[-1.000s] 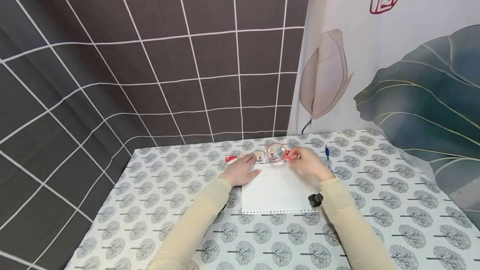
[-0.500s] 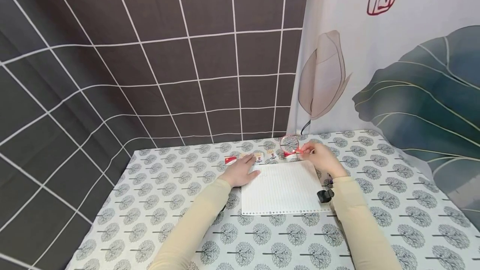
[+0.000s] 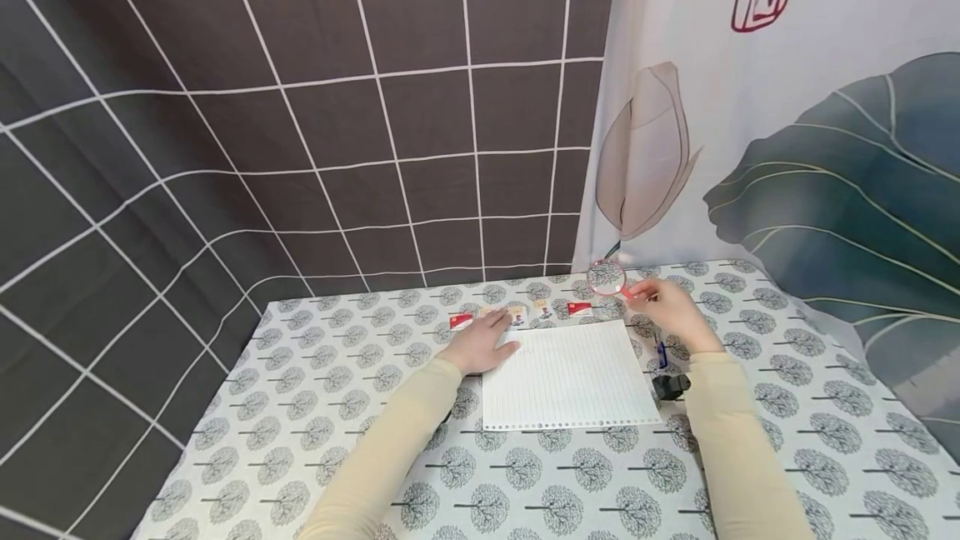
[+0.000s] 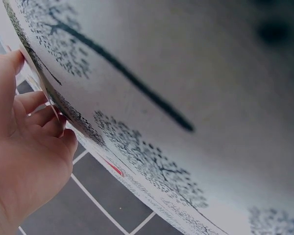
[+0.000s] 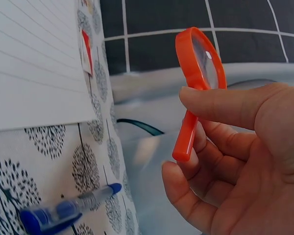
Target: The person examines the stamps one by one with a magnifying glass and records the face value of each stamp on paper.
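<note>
My left hand rests with extended fingers at the upper left corner of a lined sheet of paper, and its fingertips partly cover a small picture card. In the left wrist view, the left hand lies at the sheet's edge. To the right of the sheet, my right hand pinches the handle of a red-orange magnifying glass between thumb and fingers. The right wrist view shows the magnifying glass held up off the table, its lens tilted, in the right hand.
A red and white card lies left of the hand. Another picture card and a second red and white card lie along the sheet's top edge. A blue pen lies right of the sheet. Behind the table hangs a dark grid curtain.
My right hand has carried the magnifying glass rightward, off the row of cards, uncovering the right-hand cards. The left hand has stayed in place.
</note>
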The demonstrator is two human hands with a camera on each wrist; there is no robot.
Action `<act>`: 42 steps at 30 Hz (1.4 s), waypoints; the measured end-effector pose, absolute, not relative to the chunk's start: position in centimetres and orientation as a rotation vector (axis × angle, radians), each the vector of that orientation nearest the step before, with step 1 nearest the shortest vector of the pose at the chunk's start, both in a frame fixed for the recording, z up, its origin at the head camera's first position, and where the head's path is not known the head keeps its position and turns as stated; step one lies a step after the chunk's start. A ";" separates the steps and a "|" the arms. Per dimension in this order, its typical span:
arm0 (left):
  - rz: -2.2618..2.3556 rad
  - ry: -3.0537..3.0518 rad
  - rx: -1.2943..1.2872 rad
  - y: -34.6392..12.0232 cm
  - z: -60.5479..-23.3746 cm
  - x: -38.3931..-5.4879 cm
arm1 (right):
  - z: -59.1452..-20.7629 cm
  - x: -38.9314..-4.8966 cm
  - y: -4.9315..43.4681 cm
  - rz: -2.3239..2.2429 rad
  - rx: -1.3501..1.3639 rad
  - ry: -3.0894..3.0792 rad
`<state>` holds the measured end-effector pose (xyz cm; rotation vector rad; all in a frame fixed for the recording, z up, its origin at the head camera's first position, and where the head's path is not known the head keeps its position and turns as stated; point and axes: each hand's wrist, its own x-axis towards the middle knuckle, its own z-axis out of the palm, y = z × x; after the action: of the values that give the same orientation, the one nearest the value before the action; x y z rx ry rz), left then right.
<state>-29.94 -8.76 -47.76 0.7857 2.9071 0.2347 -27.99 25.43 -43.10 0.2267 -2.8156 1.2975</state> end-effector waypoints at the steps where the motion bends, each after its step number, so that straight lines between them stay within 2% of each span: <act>1: 0.232 2.907 0.787 -8.8 -47.8 -30.0 | -43.0 -27.9 25.6 1.290 0.224 -2.815; 20: 0.257 2.902 0.785 -8.8 -47.6 -29.7 | -43.6 -26.9 28.6 1.213 0.115 -2.799; 42: 0.281 2.899 0.787 -8.8 -47.6 -29.7 | -45.3 -26.0 33.6 1.236 -0.171 -2.792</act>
<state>-29.65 -8.78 -47.59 0.7873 2.8992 0.2812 -25.96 33.60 -45.32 -0.1708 -2.7919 1.2358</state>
